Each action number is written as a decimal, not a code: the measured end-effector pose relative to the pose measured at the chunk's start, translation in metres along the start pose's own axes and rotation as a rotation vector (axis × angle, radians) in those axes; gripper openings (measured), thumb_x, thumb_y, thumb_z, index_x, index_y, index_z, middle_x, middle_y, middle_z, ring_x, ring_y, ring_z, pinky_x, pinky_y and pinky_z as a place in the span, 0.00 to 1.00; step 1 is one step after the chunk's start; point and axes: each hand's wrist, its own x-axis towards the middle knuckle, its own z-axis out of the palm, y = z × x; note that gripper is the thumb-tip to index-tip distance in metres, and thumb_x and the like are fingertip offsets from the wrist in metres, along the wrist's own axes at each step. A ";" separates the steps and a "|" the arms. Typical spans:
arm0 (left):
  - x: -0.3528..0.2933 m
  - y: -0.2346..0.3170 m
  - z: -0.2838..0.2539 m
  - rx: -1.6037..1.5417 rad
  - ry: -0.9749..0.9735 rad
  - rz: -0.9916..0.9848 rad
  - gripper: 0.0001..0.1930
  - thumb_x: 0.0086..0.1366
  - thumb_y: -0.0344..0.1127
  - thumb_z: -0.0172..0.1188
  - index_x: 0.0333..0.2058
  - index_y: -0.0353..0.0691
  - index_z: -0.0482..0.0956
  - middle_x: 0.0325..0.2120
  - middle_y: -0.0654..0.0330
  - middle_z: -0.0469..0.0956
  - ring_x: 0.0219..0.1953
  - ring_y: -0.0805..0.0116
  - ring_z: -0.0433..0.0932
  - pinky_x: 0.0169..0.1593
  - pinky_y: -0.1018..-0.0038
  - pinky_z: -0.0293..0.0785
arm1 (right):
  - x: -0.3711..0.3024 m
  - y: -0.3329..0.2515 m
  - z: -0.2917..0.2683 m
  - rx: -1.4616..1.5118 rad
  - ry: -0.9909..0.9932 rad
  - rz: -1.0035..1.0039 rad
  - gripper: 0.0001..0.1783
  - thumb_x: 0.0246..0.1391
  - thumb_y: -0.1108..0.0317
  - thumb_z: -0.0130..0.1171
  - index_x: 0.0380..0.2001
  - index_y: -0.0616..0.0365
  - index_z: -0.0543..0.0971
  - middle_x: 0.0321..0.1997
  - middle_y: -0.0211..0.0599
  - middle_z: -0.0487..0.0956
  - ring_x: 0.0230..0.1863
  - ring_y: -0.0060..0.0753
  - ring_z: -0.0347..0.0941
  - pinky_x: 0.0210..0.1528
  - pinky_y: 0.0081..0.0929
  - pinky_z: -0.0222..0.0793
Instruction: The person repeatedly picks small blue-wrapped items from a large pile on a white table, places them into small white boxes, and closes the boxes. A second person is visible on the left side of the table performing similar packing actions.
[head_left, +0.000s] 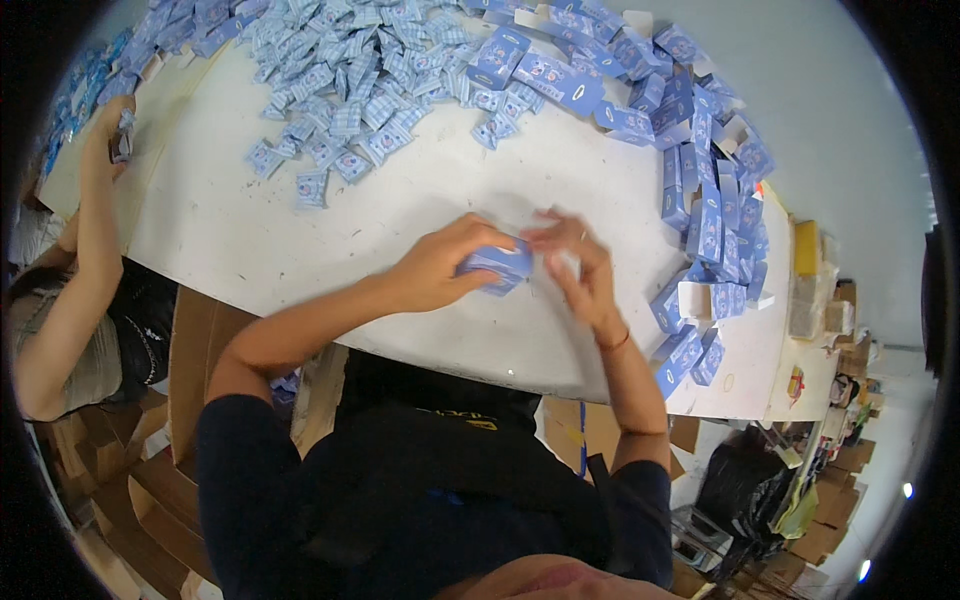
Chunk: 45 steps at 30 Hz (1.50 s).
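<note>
A small blue printed cardboard box (497, 266) is pinched in the left hand (440, 265) above the white tabletop (250, 230), while the right hand's (580, 265) fingers are curled at its open end. Closing appears under way; the end flap must next be tucked in squarely.

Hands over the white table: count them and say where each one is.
3. The left hand grips a small blue box at table centre; the right hand touches its other end; a co-worker's hand reaches in at the far left edge. Others may lie outside the view.
</note>
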 end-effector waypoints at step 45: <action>-0.003 -0.035 -0.017 -0.324 0.397 -0.210 0.26 0.54 0.26 0.67 0.47 0.39 0.62 0.41 0.58 0.72 0.47 0.71 0.73 0.51 0.74 0.69 | 0.072 0.008 0.015 -0.474 0.375 -0.178 0.14 0.40 0.69 0.68 0.34 0.55 0.80 0.37 0.43 0.74 0.41 0.44 0.74 0.38 0.37 0.72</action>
